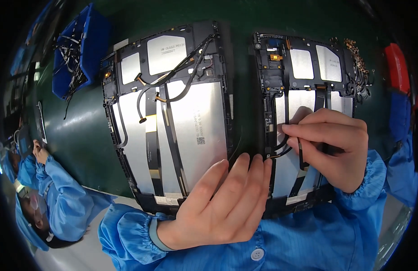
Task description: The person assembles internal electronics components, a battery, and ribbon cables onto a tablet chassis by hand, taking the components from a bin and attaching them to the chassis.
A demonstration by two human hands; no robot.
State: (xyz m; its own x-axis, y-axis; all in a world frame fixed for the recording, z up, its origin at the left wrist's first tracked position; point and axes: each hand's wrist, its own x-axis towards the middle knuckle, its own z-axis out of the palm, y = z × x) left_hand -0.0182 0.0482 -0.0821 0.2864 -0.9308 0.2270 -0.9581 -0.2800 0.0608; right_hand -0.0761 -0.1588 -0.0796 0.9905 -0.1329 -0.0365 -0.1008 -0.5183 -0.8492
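Left hand [229, 203]: fingers fanned, thumb hidden; I can't tell its grip.
Right hand [337, 142]: grip clamped, thumb to forefinger, on a thin bendy black cable [281, 154], over the right panel [299, 99] near its left edge.
Left panel [191, 122]: black-framed, flat silver metal, curved cables [179, 67] across it.
Free room: narrow gap between panels; I see broader glossy green worktop [82, 131] leftward.
Blue bin [99, 47]: angular walls, jumbled dark cables [71, 58] inside, far left.

Left black-framed flat device [178, 115]: two lines of small dark print on upper silver metal plate [166, 58]; sideways print, square dark code [200, 141] on large silver metal panel [191, 156]. Right black-framed flat device [300, 100]: faint print, upper-right silver metal plate [328, 64].
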